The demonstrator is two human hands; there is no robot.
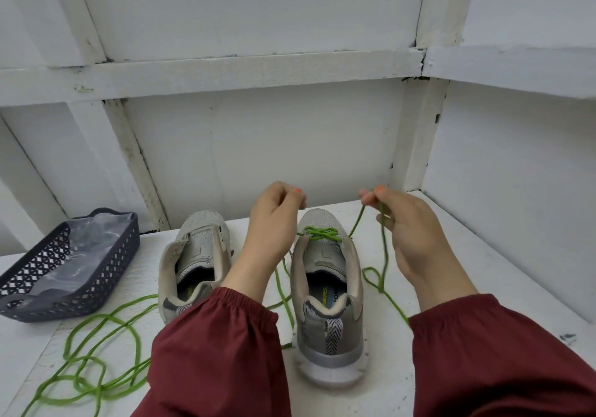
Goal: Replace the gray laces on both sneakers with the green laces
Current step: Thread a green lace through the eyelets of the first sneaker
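Two shoes stand on the counter (451,255): the left sneaker (196,255) and the right sneaker (322,326), its far eyelets crossed by the green lace (321,233). The right hand (409,232) pinches that lace above the toe. The left hand (274,223) is curled, but what its grip holds cannot be told.

Two grips raised mid-frame, forearms reaching up from the lower edge.
Left grip (274,223) curls, thumb meeting fingertip, its hold hidden; right grip (409,236) pinches a green lace (383,239) between thumb and fingertips.

Green lace (320,233) in right sneaker (329,320); left sneaker (196,255) unlaced
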